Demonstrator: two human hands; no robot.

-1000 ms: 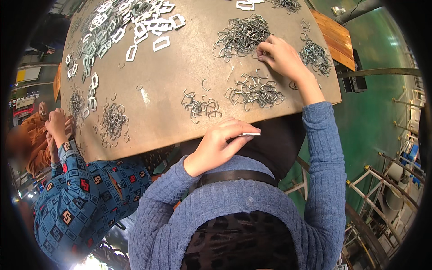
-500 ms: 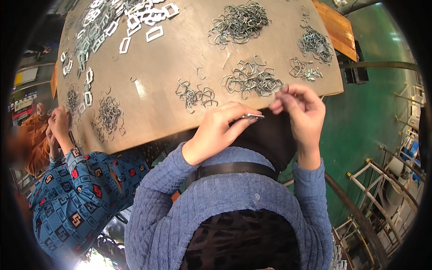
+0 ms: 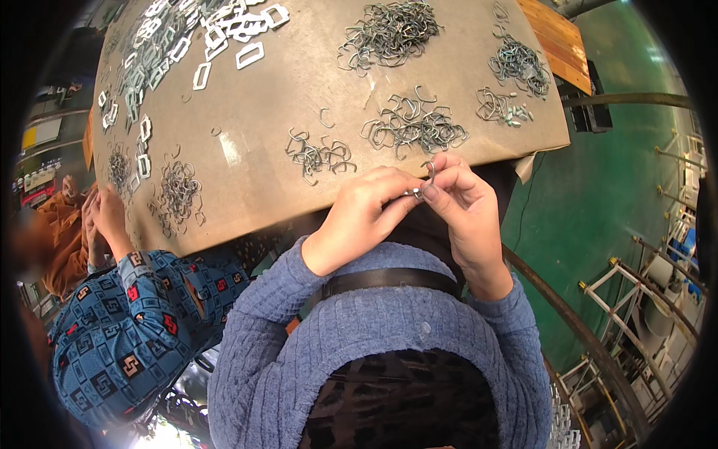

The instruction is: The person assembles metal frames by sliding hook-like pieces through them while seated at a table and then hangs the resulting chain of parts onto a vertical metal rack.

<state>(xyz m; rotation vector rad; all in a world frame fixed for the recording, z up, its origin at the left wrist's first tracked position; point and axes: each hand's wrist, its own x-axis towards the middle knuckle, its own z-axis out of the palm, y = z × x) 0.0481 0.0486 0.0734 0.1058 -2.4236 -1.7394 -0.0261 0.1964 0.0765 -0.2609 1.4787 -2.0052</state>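
My left hand (image 3: 368,198) is closed, pinching a small flat metal piece (image 3: 415,192) just off the table's near edge; the fingers hide most of it. Against those fingertips, my right hand (image 3: 470,213) pinches a curved wire hook (image 3: 431,172), its bent end standing up above the thumb. The two hands meet at the hook and the metal piece. Just beyond them on the table lies a loose heap of wire hooks (image 3: 415,127), with a smaller cluster of hooks (image 3: 318,155) to its left.
The brown-topped table (image 3: 254,168) also bears a big hook pile (image 3: 390,34), rectangular metal frames (image 3: 250,55) at far left, and small pale pieces (image 3: 517,114) at right. A co-worker in a patterned blue sleeve (image 3: 138,299) works on the left. Metal racks (image 3: 628,322) stand at right.
My right hand has come left and down from beside the hook heap to my left fingertips, and a hook now shows in it. The left hand has stayed nearly still.
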